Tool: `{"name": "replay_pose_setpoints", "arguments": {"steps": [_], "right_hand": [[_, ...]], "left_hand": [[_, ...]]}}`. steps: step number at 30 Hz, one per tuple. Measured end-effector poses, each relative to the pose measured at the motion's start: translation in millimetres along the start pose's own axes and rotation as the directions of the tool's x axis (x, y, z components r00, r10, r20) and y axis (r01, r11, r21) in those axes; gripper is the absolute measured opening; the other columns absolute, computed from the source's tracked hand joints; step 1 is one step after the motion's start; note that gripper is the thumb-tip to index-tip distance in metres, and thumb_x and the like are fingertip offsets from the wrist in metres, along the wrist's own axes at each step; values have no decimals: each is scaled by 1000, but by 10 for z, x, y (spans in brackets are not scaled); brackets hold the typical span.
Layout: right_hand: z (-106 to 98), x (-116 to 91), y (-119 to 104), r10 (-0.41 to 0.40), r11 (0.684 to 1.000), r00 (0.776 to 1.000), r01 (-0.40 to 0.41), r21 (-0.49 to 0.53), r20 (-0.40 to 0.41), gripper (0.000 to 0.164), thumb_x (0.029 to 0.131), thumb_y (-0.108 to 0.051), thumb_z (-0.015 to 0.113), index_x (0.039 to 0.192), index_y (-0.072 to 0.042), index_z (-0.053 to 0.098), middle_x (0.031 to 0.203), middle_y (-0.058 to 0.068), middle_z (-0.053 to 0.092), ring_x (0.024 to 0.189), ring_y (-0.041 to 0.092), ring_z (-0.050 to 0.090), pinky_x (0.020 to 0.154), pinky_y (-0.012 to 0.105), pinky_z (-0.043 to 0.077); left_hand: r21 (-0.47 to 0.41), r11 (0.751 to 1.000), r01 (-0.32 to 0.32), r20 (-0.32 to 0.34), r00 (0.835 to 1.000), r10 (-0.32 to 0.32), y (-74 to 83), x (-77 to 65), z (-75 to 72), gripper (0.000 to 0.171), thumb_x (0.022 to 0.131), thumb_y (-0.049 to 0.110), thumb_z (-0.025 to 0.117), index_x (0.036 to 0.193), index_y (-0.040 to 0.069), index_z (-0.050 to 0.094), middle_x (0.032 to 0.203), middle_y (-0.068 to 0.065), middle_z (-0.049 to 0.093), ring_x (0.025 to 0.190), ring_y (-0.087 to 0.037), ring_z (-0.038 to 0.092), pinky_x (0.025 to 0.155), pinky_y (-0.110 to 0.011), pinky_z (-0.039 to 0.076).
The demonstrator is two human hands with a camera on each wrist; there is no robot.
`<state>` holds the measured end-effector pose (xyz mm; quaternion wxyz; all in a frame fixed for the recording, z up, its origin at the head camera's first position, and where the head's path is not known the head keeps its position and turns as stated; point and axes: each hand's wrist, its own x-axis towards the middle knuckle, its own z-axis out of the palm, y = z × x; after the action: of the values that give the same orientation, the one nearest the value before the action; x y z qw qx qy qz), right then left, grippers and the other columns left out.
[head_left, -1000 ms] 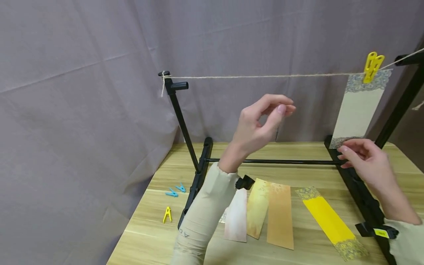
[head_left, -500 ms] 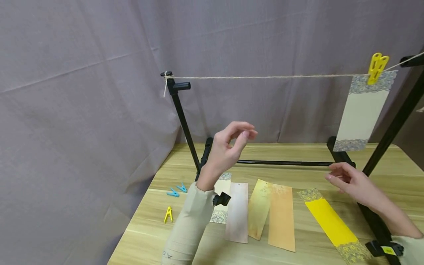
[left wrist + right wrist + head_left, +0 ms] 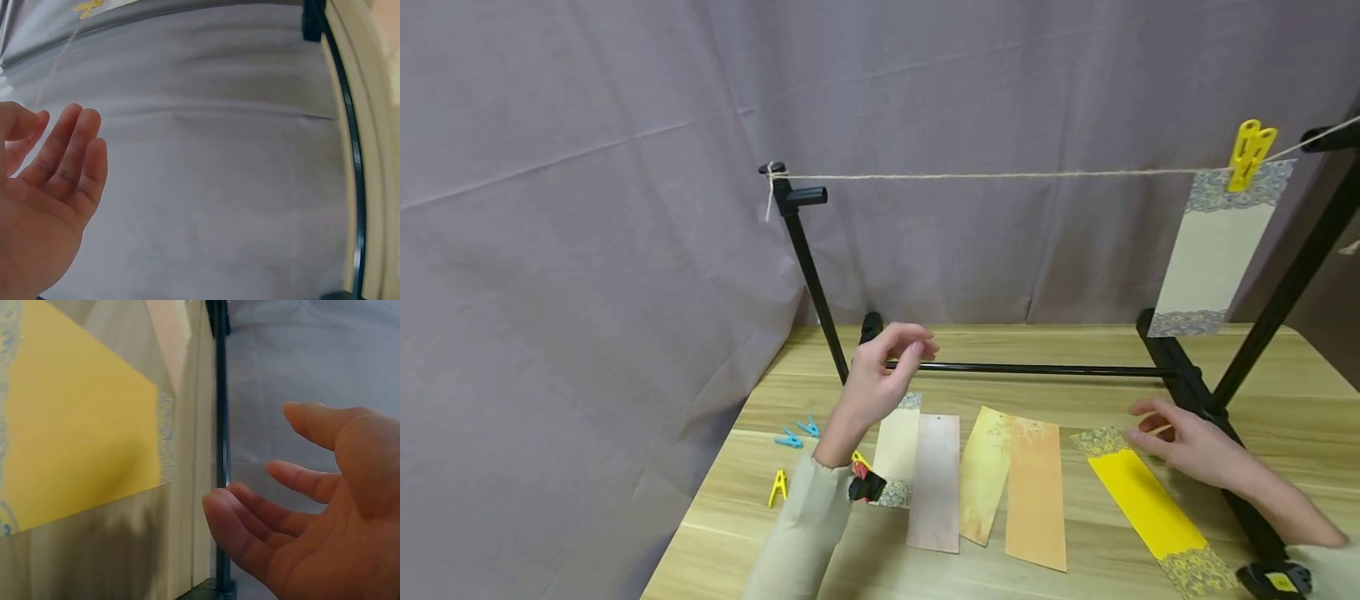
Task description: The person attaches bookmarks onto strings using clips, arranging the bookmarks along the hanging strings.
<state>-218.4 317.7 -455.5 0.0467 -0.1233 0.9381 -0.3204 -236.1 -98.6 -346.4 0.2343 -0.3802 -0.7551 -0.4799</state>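
Observation:
My left hand (image 3: 880, 375) hangs in the air over the left part of the rack, holding nothing; the left wrist view shows its fingers loosely bent. Beneath it lie a cream lace-edged card (image 3: 897, 446) and a pale pinkish card (image 3: 936, 483). My right hand (image 3: 1183, 442), also without anything in it, hovers beside the upper end of the bright yellow lace-edged card (image 3: 1146, 500). On the twine (image 3: 985, 176), a yellow clothespin (image 3: 1251, 157) holds a white lace-edged card (image 3: 1212, 258) at the right end.
A black rack (image 3: 811, 267) stands on the wooden table, its crossbar (image 3: 1037, 368) low at the back. Light yellow (image 3: 987, 475) and orange (image 3: 1035, 496) cards overlap mid-table. Blue clothespins (image 3: 797, 433) and a yellow clothespin (image 3: 778, 488) lie at left. A grey curtain hangs behind.
My left hand has moved left and down from near the twine. The right hand has dropped from the hanging card's lower edge to near the bright yellow card.

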Motion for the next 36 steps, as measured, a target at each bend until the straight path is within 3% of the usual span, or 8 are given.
{"name": "replay_pose_setpoints", "arguments": {"steps": [4, 7, 10, 18, 21, 25, 33, 36], "right_hand": [[58, 15, 6, -1, 999, 1000, 2, -41, 23, 53, 97, -35, 61, 129, 5, 48, 107, 18, 63, 89, 24, 62, 64, 30, 50], [74, 24, 20, 16, 997, 999, -13, -72, 50, 56, 95, -37, 63, 128, 4, 48, 105, 19, 63, 87, 25, 61, 64, 33, 50], [73, 28, 44, 44, 994, 996, -37, -101, 73, 59, 93, -39, 65, 128, 4, 47, 103, 19, 62, 81, 23, 59, 62, 33, 48], [147, 38, 77, 49, 988, 991, -31, -149, 124, 69, 86, -41, 73, 128, 7, 46, 84, 7, 56, 65, 16, 46, 52, 26, 36], [167, 59, 70, 62, 985, 985, -35, -168, 159, 75, 84, -43, 75, 128, 9, 45, 92, 17, 60, 70, 19, 49, 56, 28, 38], [176, 85, 57, 118, 975, 974, -77, -206, 193, 88, 77, -52, 78, 129, 11, 44, 119, 32, 57, 86, 25, 52, 68, 35, 45], [226, 56, 12, 243, 936, 931, -152, -318, 271, 127, 60, -70, 78, 144, 11, 27, 124, 43, 41, 94, 39, 53, 78, 55, 48], [246, 40, -7, 241, 925, 933, -137, -355, 269, 130, 61, -70, 78, 145, 12, 24, 125, 47, 37, 94, 42, 53, 78, 59, 48]], "left_hand": [[48, 989, 141, 67, 987, -144, -104, -177, -46, 17, 102, 14, 53, 114, 10, 64, 102, -8, 73, 88, -18, 70, 76, -27, 57], [127, 959, 253, 150, 951, -271, -175, -292, -96, 20, 102, 21, 53, 118, 15, 63, 106, -3, 73, 90, -14, 69, 76, -24, 55], [187, 930, 317, 219, 909, -354, -237, -382, -137, 23, 103, 26, 53, 121, 16, 62, 108, -1, 72, 92, -11, 67, 78, -25, 54], [243, 891, 383, 281, 852, -442, -375, -625, -219, 24, 101, 24, 55, 123, 14, 60, 107, -2, 69, 97, -15, 66, 81, -28, 54], [257, 875, 411, 310, 822, -477, -406, -710, -255, 20, 101, 21, 57, 119, 13, 62, 105, -1, 69, 96, -15, 65, 81, -28, 53], [285, 861, 421, 353, 789, -503, -445, -763, -280, 16, 99, 20, 59, 112, 12, 64, 99, -2, 69, 89, -14, 64, 77, -27, 52], [336, 825, 455, 435, 702, -564, -519, -822, -271, 17, 98, 24, 61, 111, 14, 65, 99, -3, 69, 90, -15, 64, 73, -27, 51], [350, 819, 455, 448, 687, -573, -531, -847, -266, 16, 97, 23, 63, 109, 13, 65, 98, -4, 69, 89, -16, 64, 72, -27, 51]]}}
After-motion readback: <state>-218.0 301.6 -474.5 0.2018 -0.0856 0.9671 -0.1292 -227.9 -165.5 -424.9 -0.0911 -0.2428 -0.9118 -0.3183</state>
